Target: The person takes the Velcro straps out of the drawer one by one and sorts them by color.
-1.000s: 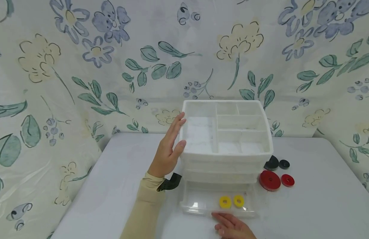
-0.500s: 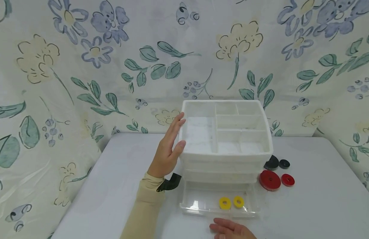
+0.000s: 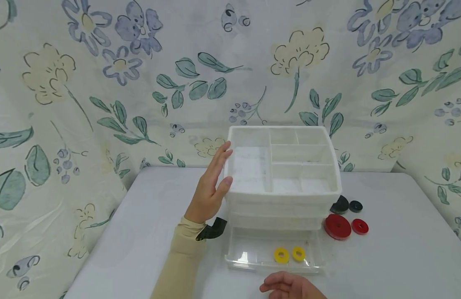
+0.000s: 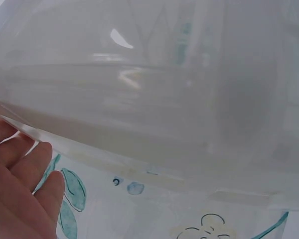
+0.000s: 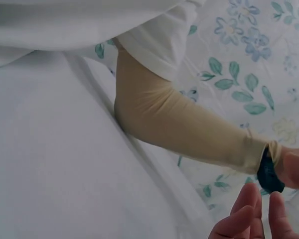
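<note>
A white plastic drawer organizer (image 3: pixel 284 209) stands on the table with a divided top tray. Against its left side rests my left hand (image 3: pixel 208 191), fingers fairly straight and thumb at the front corner. In the left wrist view the left hand (image 4: pixel 27 179) touches the organizer's pale wall (image 4: pixel 139 109). A clear bottom drawer (image 3: pixel 252 247) is pulled out toward me, with two yellow rings (image 3: pixel 281 255) lying in it. Just in front of the drawer is my right hand (image 3: pixel 291 286), fingers loosely bent and holding nothing; the right wrist view shows its fingers (image 5: pixel 236 219) too.
Right of the organizer lie a large red disc (image 3: pixel 337 226), a small red ring (image 3: pixel 360 226), a black disc (image 3: pixel 340 205) partly hidden by the organizer, and a small black ring (image 3: pixel 355 206). Flowered cloth (image 3: pixel 178 104) hangs behind the white table (image 3: pixel 398 257).
My right hand has come off the drawer's front edge and drawn slightly back toward me, its fingers bending more. The left hand and the organizer stay in place.
</note>
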{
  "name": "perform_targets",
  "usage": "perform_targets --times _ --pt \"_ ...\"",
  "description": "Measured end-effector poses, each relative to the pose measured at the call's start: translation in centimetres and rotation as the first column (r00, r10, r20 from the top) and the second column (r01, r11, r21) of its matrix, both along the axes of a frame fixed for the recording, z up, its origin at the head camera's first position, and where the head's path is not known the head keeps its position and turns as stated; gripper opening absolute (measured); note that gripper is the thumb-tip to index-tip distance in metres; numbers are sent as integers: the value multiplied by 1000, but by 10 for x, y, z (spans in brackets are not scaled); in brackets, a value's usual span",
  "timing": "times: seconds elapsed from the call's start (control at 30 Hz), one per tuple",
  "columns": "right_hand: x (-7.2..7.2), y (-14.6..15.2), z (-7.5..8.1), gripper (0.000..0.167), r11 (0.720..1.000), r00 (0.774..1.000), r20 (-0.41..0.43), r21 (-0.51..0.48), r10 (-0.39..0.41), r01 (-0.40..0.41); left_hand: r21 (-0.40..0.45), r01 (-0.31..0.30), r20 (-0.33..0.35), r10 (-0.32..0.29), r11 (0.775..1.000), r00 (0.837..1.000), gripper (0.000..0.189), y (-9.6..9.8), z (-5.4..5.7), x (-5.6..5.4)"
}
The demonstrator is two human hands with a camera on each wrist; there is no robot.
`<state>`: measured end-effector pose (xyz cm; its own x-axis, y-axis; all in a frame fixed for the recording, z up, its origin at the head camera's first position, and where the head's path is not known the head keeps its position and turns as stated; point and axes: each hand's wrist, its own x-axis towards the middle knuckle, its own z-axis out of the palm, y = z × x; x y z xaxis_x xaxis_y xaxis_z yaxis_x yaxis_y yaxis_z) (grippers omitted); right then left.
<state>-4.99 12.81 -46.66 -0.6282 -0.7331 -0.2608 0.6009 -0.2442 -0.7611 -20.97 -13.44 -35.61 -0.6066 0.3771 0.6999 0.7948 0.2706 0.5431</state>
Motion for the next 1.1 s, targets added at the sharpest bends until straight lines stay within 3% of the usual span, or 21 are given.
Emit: perform_targets --times 0.23,0.43,0.6,0.9,1.03,1.1 --pt "-3 2 14 33 1000 993 -118 25 -8 11 -4 -3 2 3 1000 1000 59 0 2 2" --pt "-7 8 28 33 996 965 -260 65 -38 57 -2 -6 5 6 1000 1000 58 0 1 2" --pt "-10 10 37 41 978 939 -340 168 -57 120 -1 -2 2 2 1000 1000 58 0 1 2" --pt "-18 14 45 36 942 834 -544 223 -95 252 4 0 -3 0 1000 1000 58 0 0 1" --pt "-23 18 46 35 912 780 -620 266 -85 312 7 -2 8 2 1000 1000 58 0 0 1" --pt "-25 19 47 35 896 765 -639 288 -82 337 10 -1 12 1 1000 1000 58 0 0 1"
